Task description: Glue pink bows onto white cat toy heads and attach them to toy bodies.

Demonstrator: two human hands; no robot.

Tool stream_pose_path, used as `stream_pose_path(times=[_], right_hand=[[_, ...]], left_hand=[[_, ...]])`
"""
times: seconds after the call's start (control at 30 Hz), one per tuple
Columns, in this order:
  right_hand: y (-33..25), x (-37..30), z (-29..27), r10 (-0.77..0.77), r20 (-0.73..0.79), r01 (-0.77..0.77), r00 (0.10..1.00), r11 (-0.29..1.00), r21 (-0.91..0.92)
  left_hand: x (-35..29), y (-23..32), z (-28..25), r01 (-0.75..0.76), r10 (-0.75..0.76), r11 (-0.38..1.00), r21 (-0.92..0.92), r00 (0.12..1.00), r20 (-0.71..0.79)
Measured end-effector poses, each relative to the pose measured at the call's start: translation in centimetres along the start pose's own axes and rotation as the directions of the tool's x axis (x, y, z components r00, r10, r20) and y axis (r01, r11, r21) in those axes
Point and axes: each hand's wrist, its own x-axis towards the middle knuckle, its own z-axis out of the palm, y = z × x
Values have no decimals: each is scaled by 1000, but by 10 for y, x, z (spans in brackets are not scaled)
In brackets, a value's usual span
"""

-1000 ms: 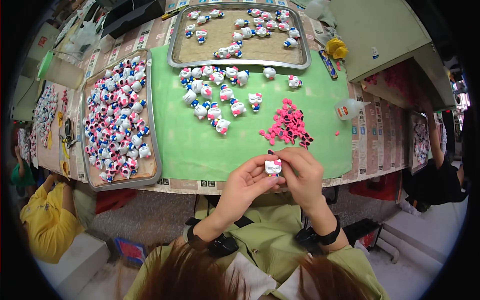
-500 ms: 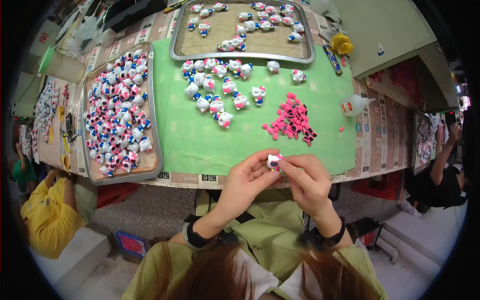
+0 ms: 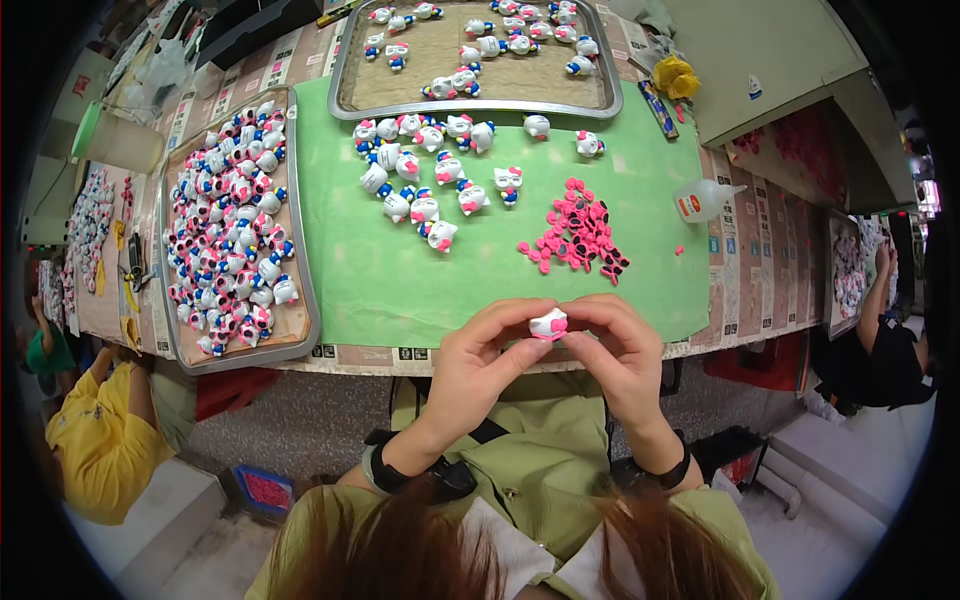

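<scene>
A small white cat-head figurine [image 3: 548, 322] with pink on its lower side is pinched between both hands, just over the table's front edge. My left hand [image 3: 485, 362] grips it by thumb and fingers from the left. From the other side my right hand [image 3: 622, 352] holds it the same way, thumbs close together underneath. The figurine's body is hidden by my fingers or turned from sight. Beyond my hands, a pile of small pink pieces [image 3: 578, 235], some with dark faces, lies on the green mat [image 3: 400, 300]. Several white, blue and pink cat figurines [image 3: 424, 207] lie farther left.
A metal tray [image 3: 306, 250] heaped with figurines stands on the left, and another tray [image 3: 480, 108] with scattered figurines at the back. On the right are a squeeze bottle [image 3: 702, 202], a yellow flower-like bundle [image 3: 676, 77] and a cabinet [image 3: 770, 70]. People sit at both sides.
The figurine has turned over in my fingers: its dark-and-pink front has given way to a white top with pink below. My right hand has shifted from pressing its front to gripping its side.
</scene>
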Motion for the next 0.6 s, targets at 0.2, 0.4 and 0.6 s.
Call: stream_pose_path(times=[0.2,0.4,0.6], right_hand=[[-6,-4,5,-100,-35,89,994,968,-236],[-4,-7,8,-120,-37,109,992,970,-216],[-4,-9,5,-55,-26,50,998,987,-152]], left_hand=[[-3,1,0,-131,144,960,249,989,-35],[-4,0,0,-214,231,926,313,973,-18],[-5,2,-2,-238,252,898,371,968,9]])
